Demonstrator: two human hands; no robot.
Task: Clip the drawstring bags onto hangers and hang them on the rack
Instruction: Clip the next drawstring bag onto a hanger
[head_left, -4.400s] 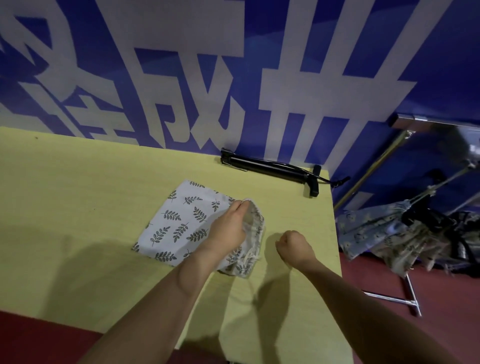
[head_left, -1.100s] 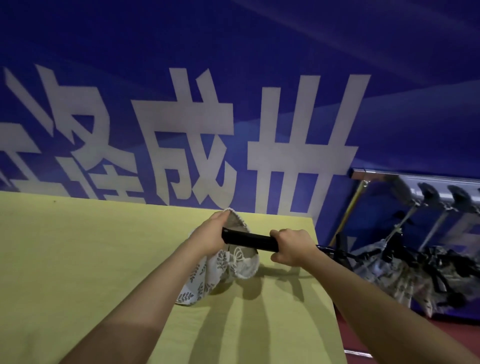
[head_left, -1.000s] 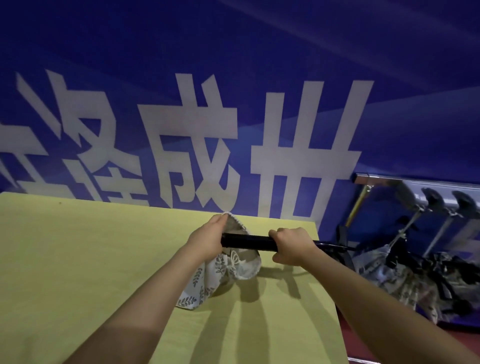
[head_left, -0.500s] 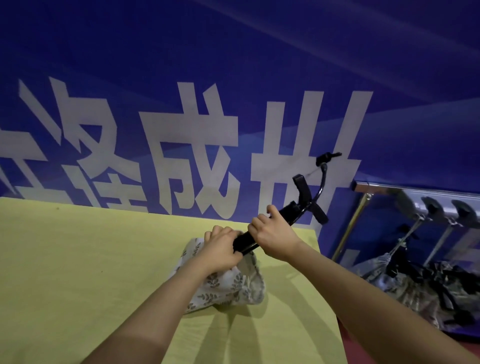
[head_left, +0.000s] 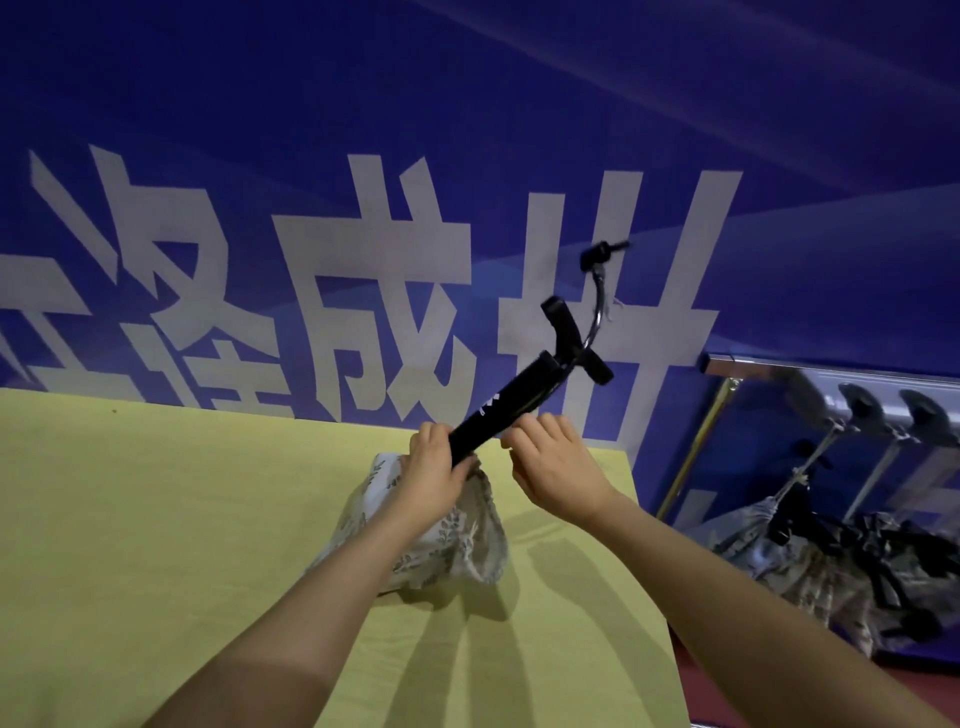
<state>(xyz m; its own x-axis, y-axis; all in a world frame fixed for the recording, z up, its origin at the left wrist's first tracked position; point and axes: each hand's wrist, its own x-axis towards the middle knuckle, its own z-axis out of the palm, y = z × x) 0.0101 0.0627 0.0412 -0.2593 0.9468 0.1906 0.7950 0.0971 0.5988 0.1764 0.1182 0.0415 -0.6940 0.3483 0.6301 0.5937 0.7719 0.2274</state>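
While left hand (head_left: 434, 475) grips hanger (head_left: 511, 408) end over bag (head_left: 452, 535), right hand (head_left: 558, 462) pinches bar.

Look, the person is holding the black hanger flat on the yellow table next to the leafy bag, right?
Not quite. The head view shows the black hanger tilted up off the yellow table, hook end highest, with both hands on its lower end. The leafy bag is there, under the left hand.
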